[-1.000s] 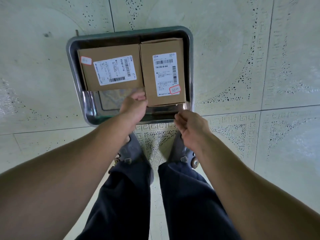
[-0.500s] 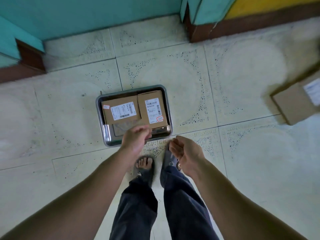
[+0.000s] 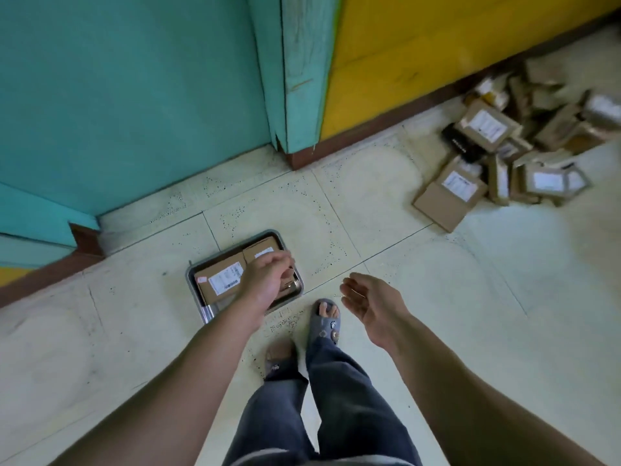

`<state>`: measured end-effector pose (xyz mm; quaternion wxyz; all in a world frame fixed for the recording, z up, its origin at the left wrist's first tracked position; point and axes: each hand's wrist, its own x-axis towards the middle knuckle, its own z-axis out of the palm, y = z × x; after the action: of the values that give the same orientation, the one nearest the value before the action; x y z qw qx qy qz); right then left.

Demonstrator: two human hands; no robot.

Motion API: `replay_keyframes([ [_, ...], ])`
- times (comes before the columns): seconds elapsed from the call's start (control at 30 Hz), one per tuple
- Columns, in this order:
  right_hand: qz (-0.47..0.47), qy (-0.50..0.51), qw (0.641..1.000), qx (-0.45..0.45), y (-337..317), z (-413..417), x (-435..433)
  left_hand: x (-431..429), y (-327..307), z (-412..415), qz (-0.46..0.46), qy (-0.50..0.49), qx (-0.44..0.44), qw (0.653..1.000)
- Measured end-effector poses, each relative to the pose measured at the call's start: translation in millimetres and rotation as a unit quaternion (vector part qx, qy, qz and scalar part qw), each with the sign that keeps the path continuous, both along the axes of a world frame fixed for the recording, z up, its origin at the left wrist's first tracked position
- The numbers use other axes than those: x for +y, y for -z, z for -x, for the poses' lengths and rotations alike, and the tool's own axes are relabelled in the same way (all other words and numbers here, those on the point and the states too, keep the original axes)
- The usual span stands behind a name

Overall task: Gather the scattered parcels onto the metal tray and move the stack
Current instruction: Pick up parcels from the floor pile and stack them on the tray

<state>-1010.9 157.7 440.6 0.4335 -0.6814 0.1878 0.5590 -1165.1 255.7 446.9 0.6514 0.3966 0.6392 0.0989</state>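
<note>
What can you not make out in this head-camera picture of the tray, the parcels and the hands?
- Right-hand parcel on the metal tray: head view, mostly hidden by the left hand.
- Label text on the left parcel: too small.
- Parcel pile by the wall: blurred and cut off by the right edge, so uncountable.
- Right hand: open palm, nothing visible in it.

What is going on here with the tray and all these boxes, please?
A person stands over a metal tray on the tiled floor; it holds two labelled cardboard parcels side by side. Both hands are empty: the left hand hangs above the tray, the right hand is open. A pile of parcels waits by the yellow wall.
</note>
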Motion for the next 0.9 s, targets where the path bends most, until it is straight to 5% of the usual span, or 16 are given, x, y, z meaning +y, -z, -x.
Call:
replay_keyframes([
  [0.43, -0.077, 0.113, 0.987, -0.087, -152.9, -94.4, -144.6, -100.1, -135.2, -140.9, -0.025, 0.181, -0.07, 0.981],
  [0.9, -0.078, 0.169, 0.978, -0.095, -162.4, -284.6, -248.6, -201.3, -166.4, -342.4, -0.022, 0.24, -0.067, 0.968],
])
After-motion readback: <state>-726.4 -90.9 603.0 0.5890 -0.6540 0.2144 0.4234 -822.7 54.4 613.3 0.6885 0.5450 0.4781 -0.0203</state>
